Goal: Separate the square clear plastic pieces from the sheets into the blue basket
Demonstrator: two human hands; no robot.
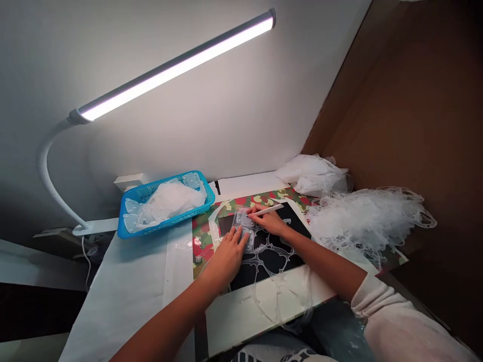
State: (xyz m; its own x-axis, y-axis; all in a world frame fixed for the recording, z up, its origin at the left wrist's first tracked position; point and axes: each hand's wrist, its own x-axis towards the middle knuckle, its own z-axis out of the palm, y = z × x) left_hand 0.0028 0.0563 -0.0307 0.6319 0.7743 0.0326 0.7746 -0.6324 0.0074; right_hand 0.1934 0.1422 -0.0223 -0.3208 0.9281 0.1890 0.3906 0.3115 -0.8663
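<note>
From where I stand, the white surface (132, 286) is largest, and a bright lamp (177, 68) hangs above it. On the right lies a big heap of clear plastic loops (350, 221). At the back left is a blue basket (169, 222), with flat clear pieces (192, 179) inside, so I judge that some work is already done. On the black sheet (275, 259), thin strands (260, 261) are spread. The left hand (228, 254) rests flat, its grip wide, and the right hand (269, 221) has a narrow grip. Under their fingertips is the clear plastic piece (241, 216), which seems unfinished. The right fingers hold a white pen (269, 209). How many pieces are left, I cannot tell
</note>
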